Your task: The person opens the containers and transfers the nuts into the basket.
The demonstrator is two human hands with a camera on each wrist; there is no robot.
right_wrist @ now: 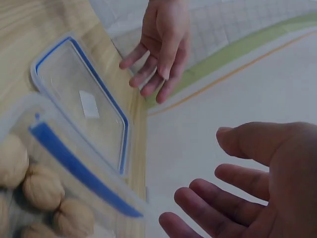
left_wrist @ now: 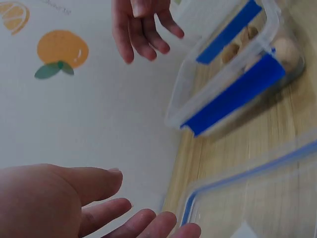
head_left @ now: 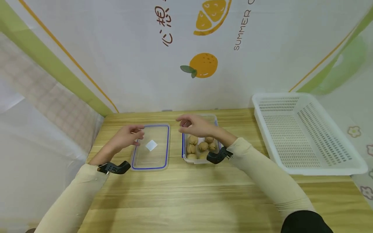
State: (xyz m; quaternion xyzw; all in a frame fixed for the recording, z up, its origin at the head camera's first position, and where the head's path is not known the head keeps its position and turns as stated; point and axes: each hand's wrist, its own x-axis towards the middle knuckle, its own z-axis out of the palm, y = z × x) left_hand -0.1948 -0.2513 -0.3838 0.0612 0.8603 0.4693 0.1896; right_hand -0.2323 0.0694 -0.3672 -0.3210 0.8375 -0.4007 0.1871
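My left hand (head_left: pixel 126 138) hovers over the left edge of a clear lid (head_left: pixel 151 161) with a blue seal, its fingers loosely bent and holding nothing. A white square label (head_left: pixel 151 145) shows on the lid, which lies flat on the table. Above the far part of a clear plastic box (head_left: pixel 186 159) is my right hand (head_left: pixel 196 125), also with relaxed fingers and nothing in them. Several walnuts (head_left: pixel 203 146) sit inside the box; the right hand and forearm hide part of it. In the right wrist view the walnuts (right_wrist: pixel 43 187) appear close up behind the box's blue-striped wall.
A white perforated plastic basket (head_left: pixel 309 139) stands at the right side of the wooden table (head_left: pixel 163 200). Behind the table hangs a pale cloth (head_left: pixel 145 77) printed with oranges and lettering. Another cloth drapes along the left side.
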